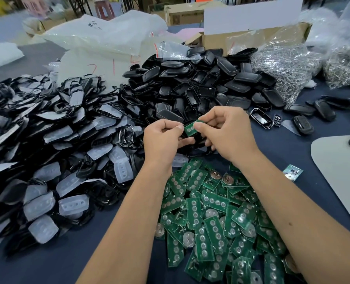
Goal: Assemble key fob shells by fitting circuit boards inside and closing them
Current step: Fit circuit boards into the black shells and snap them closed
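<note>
crowded table, circuit board midair

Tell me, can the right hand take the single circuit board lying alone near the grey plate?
Probably not at once: the right hand pinches a green circuit board. The lone board lies uncovered beside the forearm.

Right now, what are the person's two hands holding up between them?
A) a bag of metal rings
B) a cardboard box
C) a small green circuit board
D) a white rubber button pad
C: the left hand and right hand both pinch a small green circuit board, held above the pile of green boards on the table.
</note>
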